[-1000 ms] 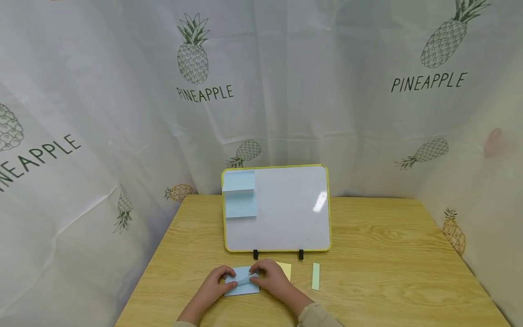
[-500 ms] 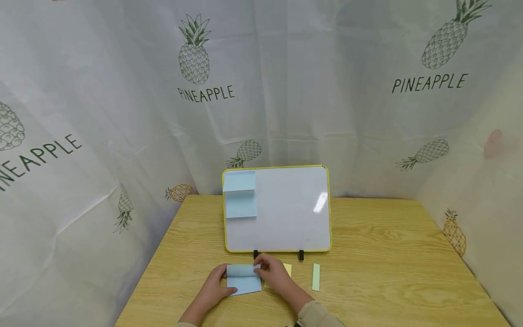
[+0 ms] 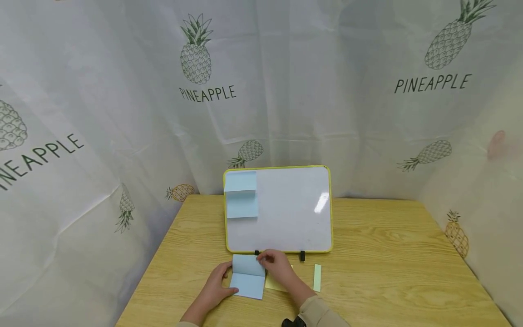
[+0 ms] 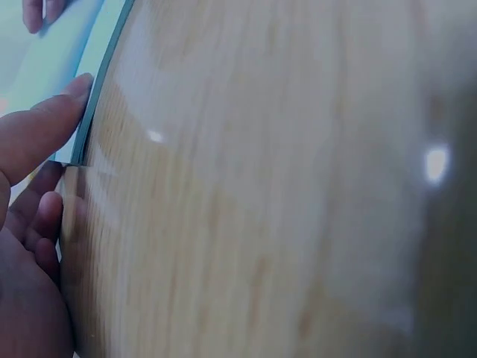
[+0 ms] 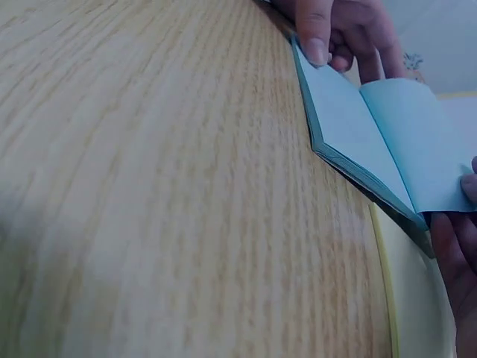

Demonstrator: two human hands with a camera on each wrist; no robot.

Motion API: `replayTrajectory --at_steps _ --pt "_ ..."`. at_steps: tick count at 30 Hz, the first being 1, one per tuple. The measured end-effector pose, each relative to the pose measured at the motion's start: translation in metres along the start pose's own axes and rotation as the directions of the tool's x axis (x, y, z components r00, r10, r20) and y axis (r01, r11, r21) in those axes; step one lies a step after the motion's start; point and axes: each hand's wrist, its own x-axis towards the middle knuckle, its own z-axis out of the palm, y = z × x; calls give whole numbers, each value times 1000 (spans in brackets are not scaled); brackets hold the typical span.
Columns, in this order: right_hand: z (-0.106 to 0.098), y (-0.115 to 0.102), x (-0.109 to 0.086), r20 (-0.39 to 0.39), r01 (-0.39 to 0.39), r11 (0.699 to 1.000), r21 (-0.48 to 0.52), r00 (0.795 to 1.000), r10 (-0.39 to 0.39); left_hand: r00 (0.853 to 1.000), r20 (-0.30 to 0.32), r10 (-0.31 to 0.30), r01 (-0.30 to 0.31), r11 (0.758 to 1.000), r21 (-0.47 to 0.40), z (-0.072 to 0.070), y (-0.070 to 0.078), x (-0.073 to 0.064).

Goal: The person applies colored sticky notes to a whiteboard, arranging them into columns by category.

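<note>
A pad of light blue sticky notes (image 3: 247,286) lies on the table before the whiteboard. My left hand (image 3: 213,287) grips the pad by its left side, with the thumb on the front left corner and the fingers at the far left. The top sticky note (image 3: 246,264) is raised and bent back away from me. Its right edge is pinched between thumb and fingers of my right hand (image 3: 278,267). In the right wrist view the pad's stacked edges (image 5: 350,168) show, with the raised sheet (image 5: 417,142) curving upward from the crease.
A whiteboard (image 3: 292,211) with a yellow frame stands behind, bearing two blue notes (image 3: 242,205) at upper left. A yellow pad (image 3: 273,283) lies partly under my right hand. Right of it is a pale green strip (image 3: 317,278). A dark object (image 3: 293,322) shows beside the right sleeve.
The top sheet has gone from a low curl to being turned up and away, pulled by my right hand. The pad has shifted slightly right and turned a little with my left hand.
</note>
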Motion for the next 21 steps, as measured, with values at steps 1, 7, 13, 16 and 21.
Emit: replayTrajectory --at_steps 1,7,13,16,21 --pt "0 0 1 -5 -1 1000 -5 1000 1 1000 2 5 -5 1000 -6 0 0 1" --pt "-2 -1 6 -21 -20 1000 7 1000 20 1000 21 6 -5 999 -44 1 -3 3" --pt "-4 -5 8 -31 -37 999 7 999 37 999 24 39 -39 999 6 1 -3 2" --pt "-4 -6 10 -26 -37 999 16 999 38 997 22 74 -75 997 31 1 -2 2" --pt "-5 -9 12 -19 -48 998 33 999 48 996 48 77 -80 995 65 -1 -2 2"
